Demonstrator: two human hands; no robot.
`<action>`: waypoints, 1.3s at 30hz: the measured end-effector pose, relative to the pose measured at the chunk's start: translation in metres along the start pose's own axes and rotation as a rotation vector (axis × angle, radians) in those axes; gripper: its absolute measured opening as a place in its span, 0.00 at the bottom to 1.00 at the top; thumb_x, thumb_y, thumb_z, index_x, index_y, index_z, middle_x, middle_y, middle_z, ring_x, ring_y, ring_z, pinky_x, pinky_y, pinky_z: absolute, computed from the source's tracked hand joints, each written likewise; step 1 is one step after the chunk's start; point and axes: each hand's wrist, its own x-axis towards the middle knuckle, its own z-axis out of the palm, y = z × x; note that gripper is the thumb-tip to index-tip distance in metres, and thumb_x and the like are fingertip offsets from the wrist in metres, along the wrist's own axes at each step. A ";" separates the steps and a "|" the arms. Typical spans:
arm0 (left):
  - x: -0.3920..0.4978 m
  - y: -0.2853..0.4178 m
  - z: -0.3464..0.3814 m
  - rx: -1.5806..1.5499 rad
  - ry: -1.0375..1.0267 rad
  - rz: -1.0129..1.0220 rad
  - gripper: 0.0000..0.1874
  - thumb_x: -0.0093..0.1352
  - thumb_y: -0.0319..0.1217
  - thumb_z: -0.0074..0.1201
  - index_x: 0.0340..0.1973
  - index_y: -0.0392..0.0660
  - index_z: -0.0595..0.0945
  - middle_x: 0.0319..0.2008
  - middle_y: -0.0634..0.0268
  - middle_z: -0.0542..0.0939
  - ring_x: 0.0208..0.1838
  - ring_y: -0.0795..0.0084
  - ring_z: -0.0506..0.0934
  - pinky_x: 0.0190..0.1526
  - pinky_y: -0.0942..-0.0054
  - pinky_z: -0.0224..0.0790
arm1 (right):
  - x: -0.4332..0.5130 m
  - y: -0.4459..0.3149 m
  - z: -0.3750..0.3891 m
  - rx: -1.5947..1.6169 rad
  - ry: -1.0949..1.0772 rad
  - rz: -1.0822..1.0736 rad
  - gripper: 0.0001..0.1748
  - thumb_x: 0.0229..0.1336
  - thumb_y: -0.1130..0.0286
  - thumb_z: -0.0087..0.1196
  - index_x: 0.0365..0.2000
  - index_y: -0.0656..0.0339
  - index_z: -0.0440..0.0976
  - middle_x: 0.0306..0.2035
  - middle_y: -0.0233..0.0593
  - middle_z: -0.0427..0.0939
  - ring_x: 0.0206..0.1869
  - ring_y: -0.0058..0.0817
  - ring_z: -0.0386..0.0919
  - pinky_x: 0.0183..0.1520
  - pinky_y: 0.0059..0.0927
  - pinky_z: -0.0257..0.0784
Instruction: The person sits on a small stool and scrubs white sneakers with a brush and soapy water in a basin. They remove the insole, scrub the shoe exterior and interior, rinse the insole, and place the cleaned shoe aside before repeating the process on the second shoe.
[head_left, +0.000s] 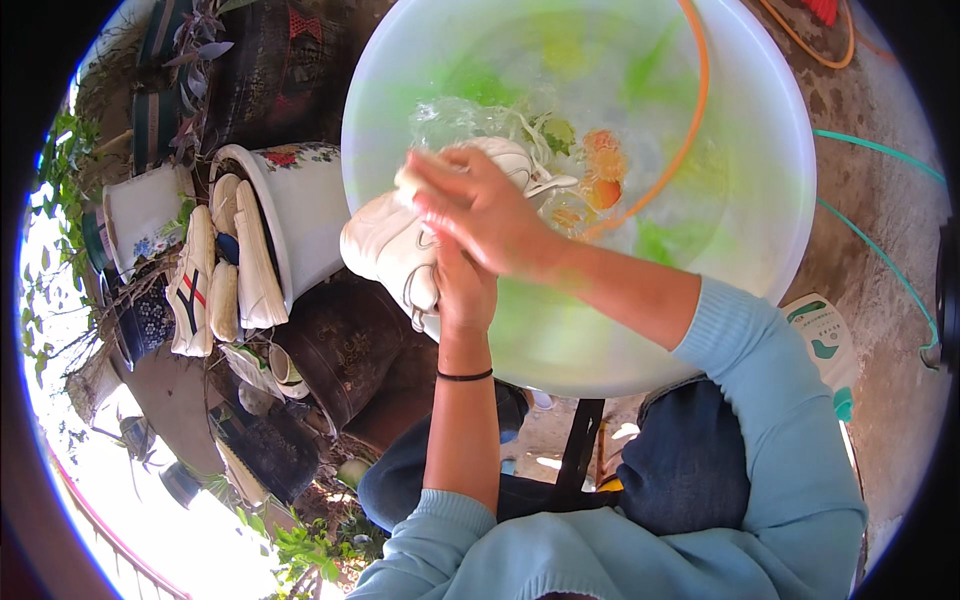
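Note:
My left hand (466, 289) grips a white shoe (382, 240) at the left rim of a large translucent basin (765, 150). Over it my right hand (480, 210) is blurred, with its fingers extended around a pale object (409, 180) that is too blurred to name. Just beyond my hands, a second white shoe (502, 157) with loose laces lies in the water. Water splashes beside it. An orange hose (701, 97) runs over the far rim into the basin, whose bottom has green and orange patterns.
White shoes (255, 255) rest on a floral ceramic pot (307, 210) at the left, among dark pots (345, 352) and plants (304, 551). A white bottle with a green cap (825, 337) stands right of the basin. A thin green hose (877, 240) crosses the concrete floor.

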 end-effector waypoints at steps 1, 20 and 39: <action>0.000 0.002 0.002 -0.104 0.044 0.012 0.28 0.76 0.45 0.33 0.64 0.39 0.58 0.63 0.57 0.63 0.65 0.62 0.63 0.65 0.63 0.56 | 0.004 -0.006 0.003 -0.227 -0.065 -0.158 0.26 0.58 0.53 0.53 0.55 0.53 0.71 0.42 0.46 0.70 0.49 0.44 0.68 0.54 0.37 0.65; 0.003 -0.013 -0.004 -0.085 -0.007 0.045 0.34 0.70 0.47 0.47 0.65 0.41 0.58 0.64 0.60 0.63 0.66 0.62 0.62 0.67 0.62 0.52 | -0.024 0.013 -0.005 0.182 0.098 0.258 0.36 0.61 0.63 0.50 0.65 0.66 0.51 0.50 0.54 0.61 0.51 0.40 0.62 0.56 0.36 0.60; -0.016 -0.013 -0.008 0.006 0.289 -0.008 0.21 0.64 0.15 0.46 0.53 0.38 0.73 0.52 0.59 0.75 0.54 0.65 0.73 0.56 0.66 0.67 | -0.003 0.195 -0.158 -1.521 0.112 0.363 0.32 0.54 0.56 0.54 0.54 0.67 0.64 0.49 0.53 0.67 0.45 0.47 0.70 0.43 0.43 0.72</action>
